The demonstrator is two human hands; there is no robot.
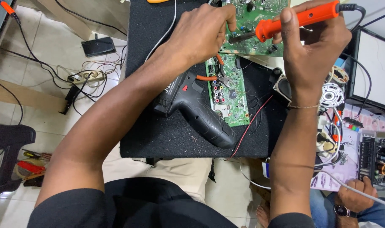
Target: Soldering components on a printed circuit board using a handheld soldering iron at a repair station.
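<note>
Right hand (310,46) gripped orange soldering iron (300,19), tip on upper circuit board (251,25). Left hand (203,31) pinched same board's edge. Black drill (194,107), second board (228,90) lay below it on surface (158,135). Soldering underway; finished joints too small to tell.

An orange-handled soldering iron (300,19) lies nearly level, its dark metal tip angled down-left onto a green circuit board (253,25) — a large board crowded with small components, lying flat at the far edge of the black mat (158,135), partly hidden.
</note>
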